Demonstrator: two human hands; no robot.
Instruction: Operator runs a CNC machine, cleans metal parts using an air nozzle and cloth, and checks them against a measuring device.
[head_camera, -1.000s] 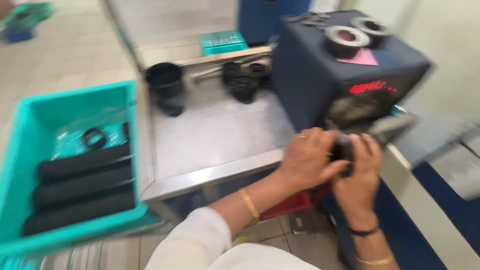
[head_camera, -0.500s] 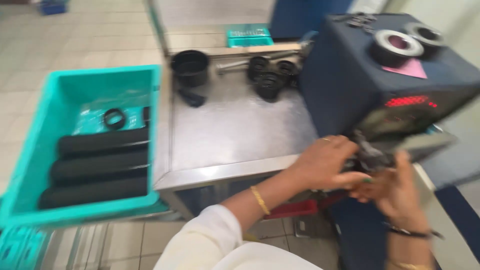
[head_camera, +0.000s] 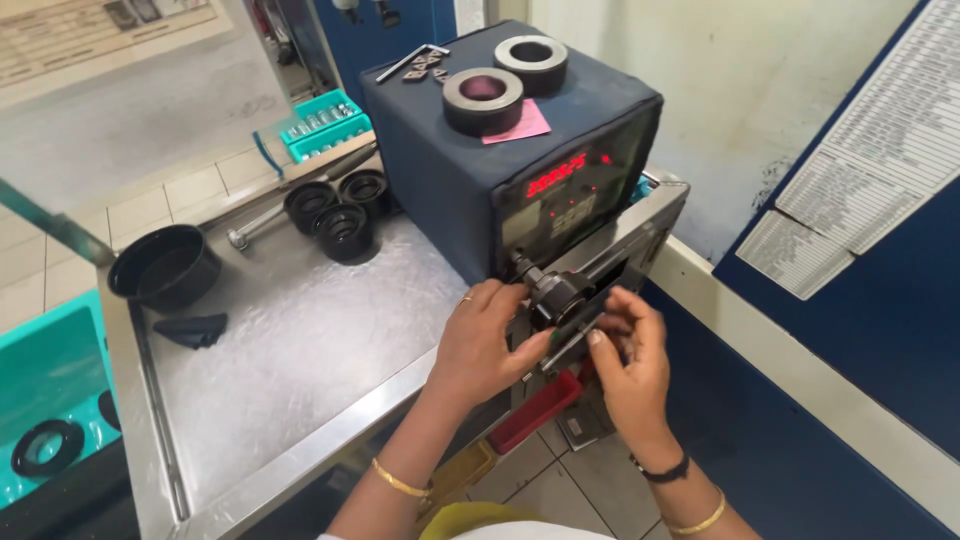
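Head view looks down at a brushed steel worktable (head_camera: 300, 350) with a dark blue cloth-covered box machine (head_camera: 470, 170) standing on its far right end, red digits glowing on its front panel (head_camera: 560, 195). Both hands are busy at the small dark metal fixture (head_camera: 560, 295) that sticks out of the machine's front edge. Left hand (head_camera: 485, 340), ring on one finger and a gold bangle at the wrist, is curled round the fixture's near side, fingers closed and thumb pressed against the dark part. Right hand (head_camera: 630, 360) comes in from the other side, fingers bent and narrow, fingertips touching the fixture's lower end; whether it pinches something small there I cannot tell. On top of the machine sit two thick grey metal rings (head_camera: 505, 85) side by side, the nearer one resting on a pink paper slip (head_camera: 525, 125), with a bent hex key (head_camera: 410, 58) behind them. Back on the table, three black round cups (head_camera: 340, 210) cluster together, a larger black bowl (head_camera: 165, 265) stands well apart to the left, and a small black wedge (head_camera: 195, 328) lies just beside it. At far left, a turquoise plastic bin (head_camera: 45, 370) holds a black rubber ring (head_camera: 45, 447).
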